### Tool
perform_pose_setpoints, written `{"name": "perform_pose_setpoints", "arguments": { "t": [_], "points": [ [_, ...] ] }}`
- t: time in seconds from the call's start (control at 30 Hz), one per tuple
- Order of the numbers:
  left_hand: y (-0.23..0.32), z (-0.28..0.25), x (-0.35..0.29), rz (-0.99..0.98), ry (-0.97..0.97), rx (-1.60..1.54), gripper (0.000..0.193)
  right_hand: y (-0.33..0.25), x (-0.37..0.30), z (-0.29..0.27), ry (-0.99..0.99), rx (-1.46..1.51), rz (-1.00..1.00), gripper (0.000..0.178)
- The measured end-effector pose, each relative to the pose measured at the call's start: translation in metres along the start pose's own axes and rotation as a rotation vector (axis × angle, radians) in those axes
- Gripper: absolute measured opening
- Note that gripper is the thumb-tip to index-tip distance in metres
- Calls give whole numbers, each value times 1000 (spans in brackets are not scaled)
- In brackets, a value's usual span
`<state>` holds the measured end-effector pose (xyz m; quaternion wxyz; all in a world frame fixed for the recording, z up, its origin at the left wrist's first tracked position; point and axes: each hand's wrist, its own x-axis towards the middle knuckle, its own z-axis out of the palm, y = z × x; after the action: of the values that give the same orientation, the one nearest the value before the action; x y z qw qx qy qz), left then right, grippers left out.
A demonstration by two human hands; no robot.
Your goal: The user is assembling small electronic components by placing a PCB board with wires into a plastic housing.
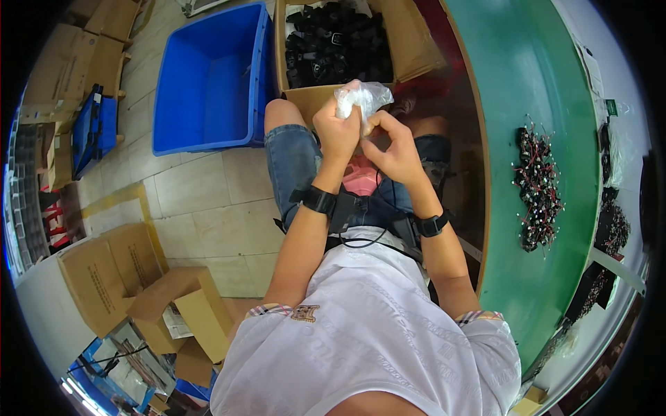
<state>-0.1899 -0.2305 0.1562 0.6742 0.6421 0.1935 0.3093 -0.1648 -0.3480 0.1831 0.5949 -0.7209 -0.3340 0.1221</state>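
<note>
A clear, crumpled plastic bag (375, 96) is held up over my lap, in front of a cardboard box (321, 97). My left hand (337, 132) is closed round the bag, where something white bunches by the fingers; I cannot tell if it is contents or folded plastic. Beside it, my right hand (397, 148) has its thumb and forefinger curled in a pinch at the bag's lower edge. The fingertips are partly hidden. Many small black plastic parts (336, 45) fill the open box just beyond my hands.
Left of the box stands a blue plastic bin (201, 90) on the tiled floor. A green-topped bench (506, 291) runs along my right, with a pile of wired parts (538, 187). Cardboard boxes (184, 305) stand at the lower left. Pink plastic (361, 177) shows between my legs.
</note>
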Motion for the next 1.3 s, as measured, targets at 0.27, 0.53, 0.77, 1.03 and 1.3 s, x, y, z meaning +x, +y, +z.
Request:
{"name": "perform_pose_setpoints", "arguments": {
  "t": [0.27,0.53,0.77,1.03,1.3],
  "points": [
    [1,-4,11,-588,111,-337,22,-16,6,10,-17,-437,-138,30],
    [24,-9,2,-612,-133,-735,35,-2,5,5,285,-193,-11,20],
    [34,-16,-3,-393,-317,-799,50,-7,18,2,223,-9,136,16],
    [22,4,6,489,21,403,28,-15,13,-5,171,61,119,15],
    [-9,1,30,-630,-16,-463,29,-1,12,4,91,-371,-120,30]
  ]
}}
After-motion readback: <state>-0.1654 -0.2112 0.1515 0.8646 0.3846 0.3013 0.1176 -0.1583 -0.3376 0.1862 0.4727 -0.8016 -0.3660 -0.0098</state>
